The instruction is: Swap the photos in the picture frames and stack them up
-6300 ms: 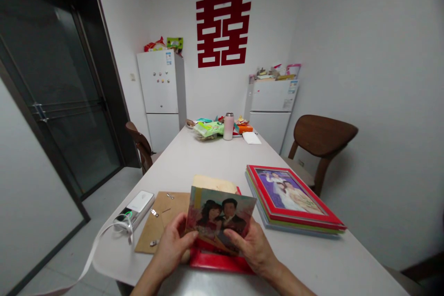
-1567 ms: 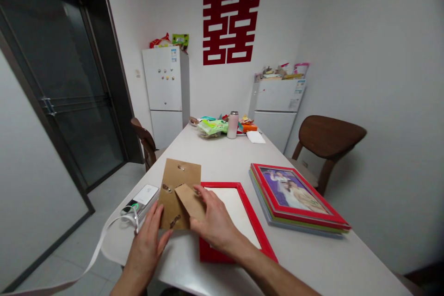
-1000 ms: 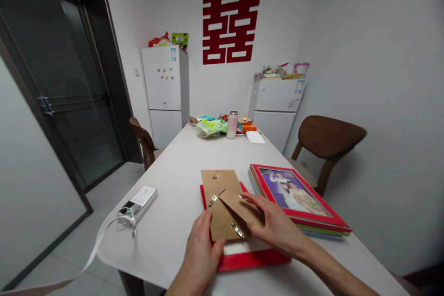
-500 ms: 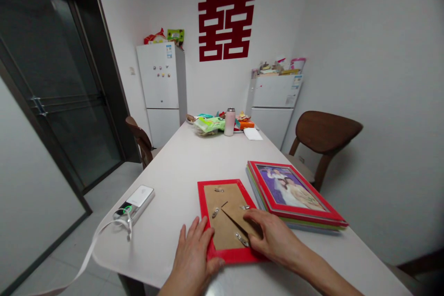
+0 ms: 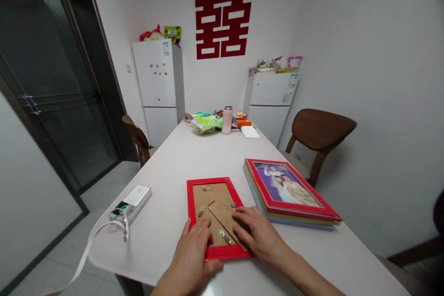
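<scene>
A red photo frame (image 5: 191, 199) lies face down on the table, its brown backing board (image 5: 217, 193) facing up with several small metal clips. A slanted slit outlines the support flap in the board, which now looks nearly flush. My left hand (image 5: 194, 252) grips the frame's lower left corner, fingers over the left border and thumb along the bottom one. On the right side of the board rests my right hand (image 5: 258, 233), fingers extended and laid over the flap. To its right is a stack of frames, topped by a red photo frame (image 5: 287, 187) with a picture of people.
A power bank (image 5: 133, 199) with a white cable (image 5: 90, 245) sits at the left table edge. A pink bottle (image 5: 227, 120), green packet (image 5: 206, 123) and white paper (image 5: 250, 132) stand or lie at the far end. Chairs (image 5: 321, 129) flank the white table (image 5: 166, 240).
My right hand has let go of the raised flap and now lies flatter on it; the flap has gone down. The frame has shifted slightly left, and the view has turned a little.
</scene>
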Tool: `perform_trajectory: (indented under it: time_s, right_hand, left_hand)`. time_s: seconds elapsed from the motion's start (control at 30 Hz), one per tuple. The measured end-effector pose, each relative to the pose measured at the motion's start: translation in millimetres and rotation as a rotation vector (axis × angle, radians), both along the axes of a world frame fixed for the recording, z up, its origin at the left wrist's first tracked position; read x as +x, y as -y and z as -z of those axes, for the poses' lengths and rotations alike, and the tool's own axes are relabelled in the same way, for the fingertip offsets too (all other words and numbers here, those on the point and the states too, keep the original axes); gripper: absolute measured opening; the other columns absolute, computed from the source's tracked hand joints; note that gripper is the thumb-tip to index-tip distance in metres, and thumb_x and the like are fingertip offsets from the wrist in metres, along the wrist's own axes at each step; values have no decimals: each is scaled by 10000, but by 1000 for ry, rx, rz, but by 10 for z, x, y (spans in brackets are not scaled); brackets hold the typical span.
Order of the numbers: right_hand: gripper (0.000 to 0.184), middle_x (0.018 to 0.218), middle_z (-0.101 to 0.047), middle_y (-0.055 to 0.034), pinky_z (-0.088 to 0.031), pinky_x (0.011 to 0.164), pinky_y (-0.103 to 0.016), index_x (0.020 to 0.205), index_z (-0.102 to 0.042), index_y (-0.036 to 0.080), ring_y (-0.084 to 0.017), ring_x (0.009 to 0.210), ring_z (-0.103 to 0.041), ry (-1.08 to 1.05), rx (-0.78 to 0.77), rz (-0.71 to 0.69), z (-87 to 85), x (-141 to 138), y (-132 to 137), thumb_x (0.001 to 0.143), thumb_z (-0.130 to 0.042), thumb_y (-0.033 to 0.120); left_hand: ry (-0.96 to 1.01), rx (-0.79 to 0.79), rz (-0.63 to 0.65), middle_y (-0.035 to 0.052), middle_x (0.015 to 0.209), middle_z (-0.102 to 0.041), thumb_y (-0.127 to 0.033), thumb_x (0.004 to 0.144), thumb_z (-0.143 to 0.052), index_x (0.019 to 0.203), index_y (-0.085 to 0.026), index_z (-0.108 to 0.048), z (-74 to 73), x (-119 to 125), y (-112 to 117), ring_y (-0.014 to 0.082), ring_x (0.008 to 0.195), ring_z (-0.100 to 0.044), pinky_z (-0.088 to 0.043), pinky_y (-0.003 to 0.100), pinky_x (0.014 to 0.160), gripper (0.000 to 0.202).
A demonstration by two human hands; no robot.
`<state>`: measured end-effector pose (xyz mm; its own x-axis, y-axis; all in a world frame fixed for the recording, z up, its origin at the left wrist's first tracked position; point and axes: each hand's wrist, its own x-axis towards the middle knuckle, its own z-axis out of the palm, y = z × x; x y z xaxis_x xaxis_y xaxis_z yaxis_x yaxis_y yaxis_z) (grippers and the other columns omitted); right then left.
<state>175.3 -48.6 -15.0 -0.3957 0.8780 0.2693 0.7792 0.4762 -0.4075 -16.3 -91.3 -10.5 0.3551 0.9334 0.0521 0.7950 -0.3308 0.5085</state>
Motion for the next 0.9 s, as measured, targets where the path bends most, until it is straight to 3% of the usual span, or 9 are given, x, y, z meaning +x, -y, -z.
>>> perform_trajectory:
  time_s: [0.23,0.4,0.7,0.9]
  right_hand:
    - [257,804,-550,-88,-367,730,-270,824,-645,165,-184,805,-472,115,40,141,63,-73,-361,776,-393,182]
    - [220,776,-542,-77,-355,680,-250,733,-647,168,-176,779,-466,155,42,158,110,-114,-501,753,-428,173]
    - [224,747,-519,-52,-358,705,-245,638,-610,149,-147,743,-465,143,28,71,56,-19,-427,744,-413,145]
    - [257,832,-530,-72,-368,737,-281,821,-629,157,-166,808,-465,9,94,43,39,-25,-223,793,-377,194]
  left_hand:
    - [57,6,41,91,1244,-444,-222,559,-657,765,-193,-500,-6,-118,-45,210,1179,-342,-126,436,1016,260]
    - [90,12,41,89,1222,-467,-197,571,-641,761,-195,-490,5,-114,-14,206,1168,-356,-119,440,1019,243]
    - [73,12,21,93,1242,-442,-206,613,-584,805,-187,-512,-33,-115,1,219,1178,-338,-141,439,1018,207]
    - [112,-28,33,76,1229,-455,-177,597,-597,791,-193,-511,-64,-143,-12,212,1164,-355,-178,407,1010,213]
